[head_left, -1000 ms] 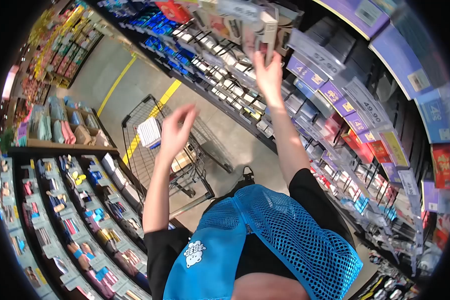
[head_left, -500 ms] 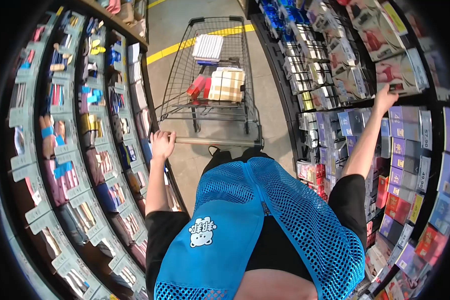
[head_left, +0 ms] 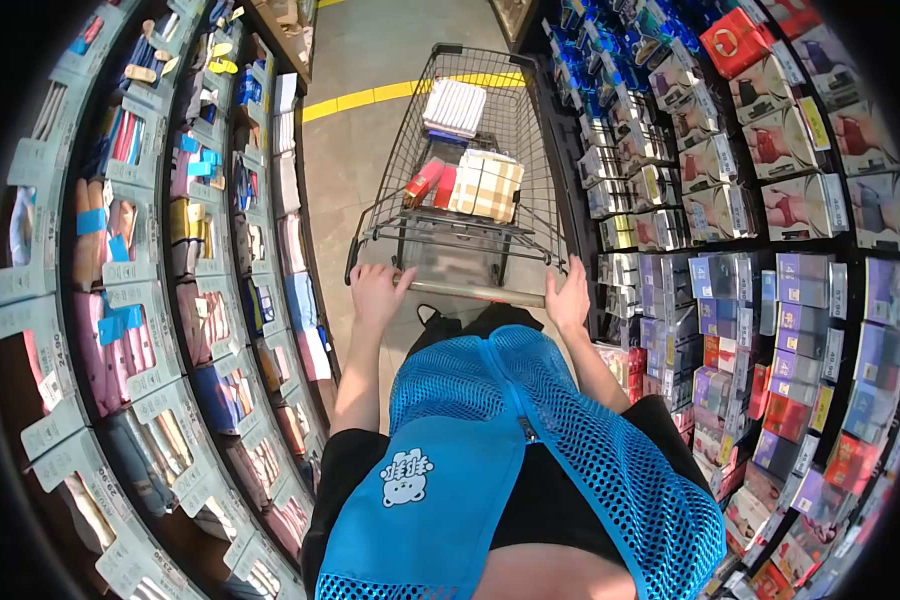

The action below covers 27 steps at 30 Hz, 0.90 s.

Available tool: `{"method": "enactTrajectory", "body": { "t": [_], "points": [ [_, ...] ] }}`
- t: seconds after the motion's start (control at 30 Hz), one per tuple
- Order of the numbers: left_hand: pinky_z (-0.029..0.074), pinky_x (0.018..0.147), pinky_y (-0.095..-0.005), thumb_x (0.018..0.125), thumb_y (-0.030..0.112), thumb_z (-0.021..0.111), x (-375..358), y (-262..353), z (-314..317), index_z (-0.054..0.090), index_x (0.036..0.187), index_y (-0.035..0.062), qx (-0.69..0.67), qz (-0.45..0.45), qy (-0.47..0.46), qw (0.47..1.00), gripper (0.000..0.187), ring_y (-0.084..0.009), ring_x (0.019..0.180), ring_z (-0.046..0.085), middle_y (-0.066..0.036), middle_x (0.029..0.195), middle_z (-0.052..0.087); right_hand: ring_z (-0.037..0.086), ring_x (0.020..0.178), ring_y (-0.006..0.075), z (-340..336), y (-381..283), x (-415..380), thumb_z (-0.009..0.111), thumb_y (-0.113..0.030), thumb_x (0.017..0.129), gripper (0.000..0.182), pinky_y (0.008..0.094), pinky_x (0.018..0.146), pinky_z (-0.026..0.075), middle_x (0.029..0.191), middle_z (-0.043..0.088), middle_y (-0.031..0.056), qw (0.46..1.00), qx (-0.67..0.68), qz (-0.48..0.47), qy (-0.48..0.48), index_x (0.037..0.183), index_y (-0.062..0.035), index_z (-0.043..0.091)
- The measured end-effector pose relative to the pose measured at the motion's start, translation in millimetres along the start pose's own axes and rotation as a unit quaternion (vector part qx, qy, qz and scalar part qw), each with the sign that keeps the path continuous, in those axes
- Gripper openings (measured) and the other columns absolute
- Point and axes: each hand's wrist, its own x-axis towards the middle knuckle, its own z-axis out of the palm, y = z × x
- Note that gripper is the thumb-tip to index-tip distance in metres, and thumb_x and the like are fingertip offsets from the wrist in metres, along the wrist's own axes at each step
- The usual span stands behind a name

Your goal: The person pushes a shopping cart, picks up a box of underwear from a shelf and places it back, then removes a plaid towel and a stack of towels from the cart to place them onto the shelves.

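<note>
A wire shopping cart stands in front of me, with a pale bar handle across its near side. My left hand is closed over the left part of that handle. At the handle's right end, my right hand grips it, thumb on the near side. Inside the basket lie a white striped folded cloth pack, a beige plaid pack and red packages. No product is visible in either hand.
On the left, a tall shelf holds several rows of packaged socks or similar textiles. Close by on the right, racks of boxed goods carry price tags. A red box sits high there. A yellow line crosses the floor ahead.
My right hand has come away from the boxes on the right rack and taken hold of the cart handle. In view, the cart has shifted right and turned slightly. My left hand stays on the handle.
</note>
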Motion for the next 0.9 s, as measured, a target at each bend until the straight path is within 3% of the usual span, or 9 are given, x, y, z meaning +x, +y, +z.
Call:
{"method": "enactTrajectory", "body": {
  "t": [0.13,0.37,0.43,0.5,0.57,0.63,0.77,0.83,0.9],
  "points": [
    [0.040,0.074,-0.0374,0.084,0.040,0.052,17,-11,-3,0.066,0.059,0.0078,0.055,-0.008,-0.178,0.982,0.043,-0.0288,0.058,0.057,-0.012,0.056,0.059,0.049,0.110,0.0337,-7,2,3,0.053,-0.027,0.083,0.047,0.0398,0.092,0.040,0.126,0.043,0.0157,0.995,0.086,0.041,-0.025,0.124,-0.0066,0.041],
    [0.043,0.066,-0.0389,0.083,0.038,0.052,11,0,19,0.067,0.057,0.0088,0.029,0.010,-0.122,0.992,0.041,-0.0297,0.053,0.058,-0.013,0.052,0.057,0.043,0.116,0.0304,-12,19,27,0.056,-0.015,0.081,0.038,0.0389,0.099,0.033,0.128,0.042,0.0163,0.983,0.134,-0.056,0.114,0.117,-0.0038,0.048],
    [0.043,0.062,-0.0383,0.082,0.034,0.054,14,7,21,0.066,0.054,0.0094,0.025,-0.003,-0.105,0.994,0.039,-0.0304,0.052,0.057,-0.012,0.050,0.056,0.051,0.107,0.0286,-18,4,52,0.056,-0.010,0.081,0.034,0.0380,0.092,0.039,0.119,0.050,0.0174,0.974,0.137,-0.098,0.154,0.114,-0.0021,0.050],
    [0.043,0.059,-0.0391,0.082,0.033,0.054,19,14,12,0.065,0.056,0.0083,0.026,-0.017,-0.142,0.989,0.037,-0.0290,0.059,0.059,-0.013,0.056,0.059,0.057,0.097,0.0231,-13,-19,87,0.053,-0.006,0.084,0.031,0.0334,0.085,0.044,0.110,0.058,0.0143,0.941,0.339,-0.010,0.005,0.114,0.0006,0.049],
    [0.043,0.062,-0.0384,0.082,0.027,0.055,25,21,3,0.066,0.063,0.0067,-0.019,-0.036,-0.186,0.982,0.030,-0.0277,0.066,0.059,-0.012,0.064,0.061,0.060,0.089,0.0201,-1,-55,133,0.053,-0.007,0.084,0.029,0.0293,0.080,0.046,0.101,0.062,0.0134,0.941,0.331,-0.061,-0.035,0.111,0.0020,0.051],
    [0.041,0.079,-0.0405,0.079,0.021,0.060,26,25,4,0.064,0.072,0.0038,-0.212,-0.088,-0.111,0.967,0.019,-0.0269,0.083,0.058,-0.008,0.075,0.063,0.062,0.088,0.0268,52,-70,183,0.056,-0.012,0.082,0.028,0.0332,0.077,0.048,0.095,0.062,0.0169,0.939,0.305,-0.081,-0.133,0.109,-0.0039,0.054],
    [0.026,0.098,-0.0519,0.077,0.016,0.061,64,35,-9,0.063,0.089,0.0094,-0.048,-0.069,-0.073,0.994,0.014,-0.0307,0.110,0.046,-0.004,0.096,0.059,0.062,0.083,0.0231,176,-113,255,0.054,-0.015,0.083,0.027,0.0303,0.075,0.048,0.086,0.063,0.0160,0.916,0.281,-0.054,-0.281,0.106,-0.0003,0.057],
    [0.022,0.100,-0.0542,0.076,0.015,0.061,86,29,-9,0.058,0.102,0.0074,-0.017,-0.105,-0.113,0.988,0.027,-0.0332,0.118,0.038,-0.007,0.113,0.052,0.063,0.085,0.0291,243,-131,271,0.053,-0.017,0.080,0.030,0.0370,0.076,0.049,0.087,0.064,0.0183,0.921,0.228,-0.007,-0.316,0.105,-0.0013,0.058],
    [0.019,0.103,-0.0512,0.076,0.013,0.061,97,23,-10,0.057,0.103,0.0071,-0.003,-0.128,-0.128,0.983,0.028,-0.0334,0.121,0.035,-0.008,0.116,0.051,0.057,0.101,0.0304,280,-148,282,0.054,-0.017,0.078,0.033,0.0392,0.085,0.045,0.101,0.061,0.0200,0.886,0.169,0.043,-0.429,0.106,0.0006,0.057]
  ]
}}
